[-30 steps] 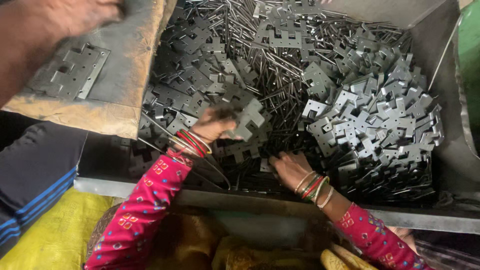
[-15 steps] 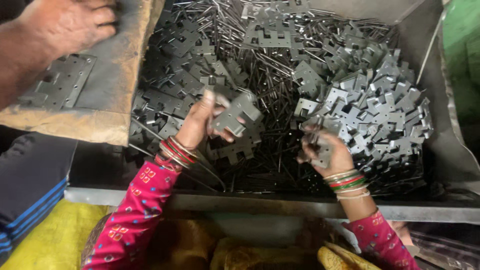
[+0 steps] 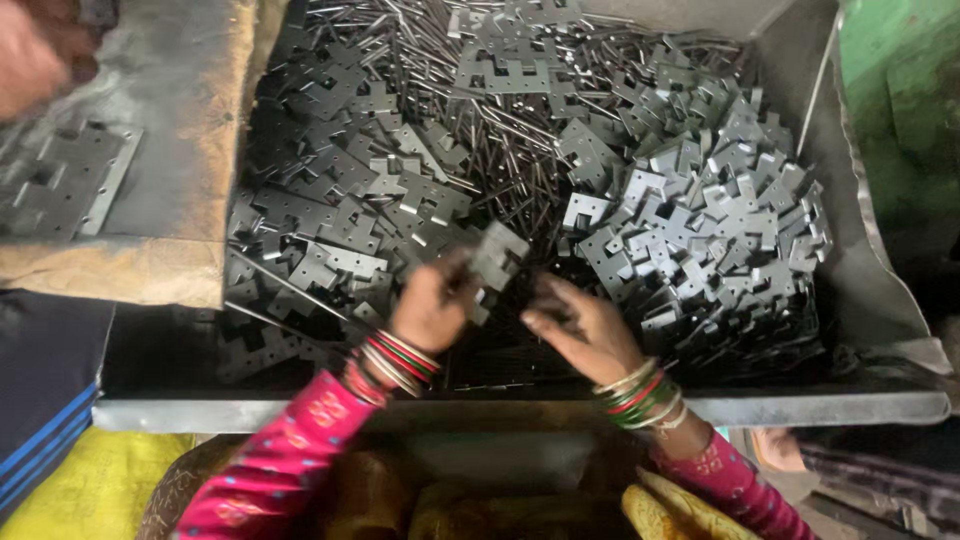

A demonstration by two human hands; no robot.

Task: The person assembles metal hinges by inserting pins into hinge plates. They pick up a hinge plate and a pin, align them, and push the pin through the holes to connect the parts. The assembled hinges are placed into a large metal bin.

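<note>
Left hand [image 3: 432, 305] is closed on a stack of notched steel plates [image 3: 495, 262], gripped at the stack's lower left end; the picture is motion-blurred there, so the plate count cannot be told. Right hand [image 3: 583, 330] is beside it, fingers loosely spread and palm down, holding nothing that shows; its fingertips lie just short of the stack. Both wrists carry bangles.

The stack is held above the front middle of a metal bin [image 3: 880, 300], over the dark gap between two heaps. Its long axis appears to run from lower left to upper right, the free end pointing up and away from the person and tilted.

Around it: loose dark plates [image 3: 330, 220] heaped left, brighter plates [image 3: 710, 240] heaped right, thin steel rods [image 3: 500, 130] strewn between. At upper left another person's hand [image 3: 35, 60] is over a worn board [image 3: 180, 150] bearing a flat plate [image 3: 65, 180].

Risks, as judged: stamped edges and rod ends could cut bare fingers; a one-ended grip could let plates fan out and drop back into the heap.
</note>
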